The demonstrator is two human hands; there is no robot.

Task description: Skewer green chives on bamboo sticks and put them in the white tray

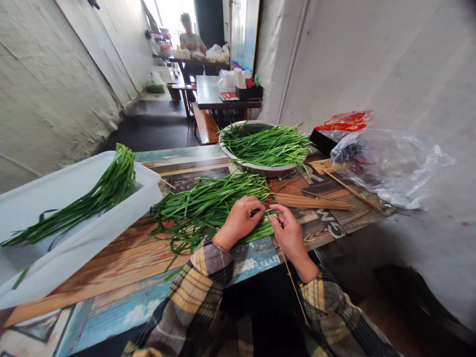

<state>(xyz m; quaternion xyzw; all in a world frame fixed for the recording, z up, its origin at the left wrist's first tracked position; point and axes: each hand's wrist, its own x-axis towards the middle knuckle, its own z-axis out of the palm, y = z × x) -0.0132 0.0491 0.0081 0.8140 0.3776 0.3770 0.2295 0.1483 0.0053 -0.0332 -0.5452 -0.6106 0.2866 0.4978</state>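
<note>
The fingers of the left hand [240, 218] were bent and pinched a few green stalks at the near edge of the heap of chives [208, 201], with the fingertips turned toward the other hand. The right hand [289, 232] was just beside it. Its thumb and fingers were closed around the top of a thin skewer [293, 285], which ran down from the hand over the table edge toward the person's lap. The heap of chives lay on the wooden table [148, 258], directly under and behind both hands. Both sleeves were of a yellow and dark checked cloth. On the table top, right of the right hand, big pale letters [329, 223] were printed; they looked like "G" and "M", but the full word could not be read. Behind the hands lay a bundle of skewers [312, 202], touching the heap, and one loose stick [351, 191] lay further right. A bowl [267, 171] behind them held more chives [267, 144]. To the left a white tray [111, 220] carried a bunch of chives [92, 198]. To the right were a clear plastic bag [390, 163] and a red packet [347, 121]; its print was too small to read. Far back, a person [189, 37] sat at another table.
</note>
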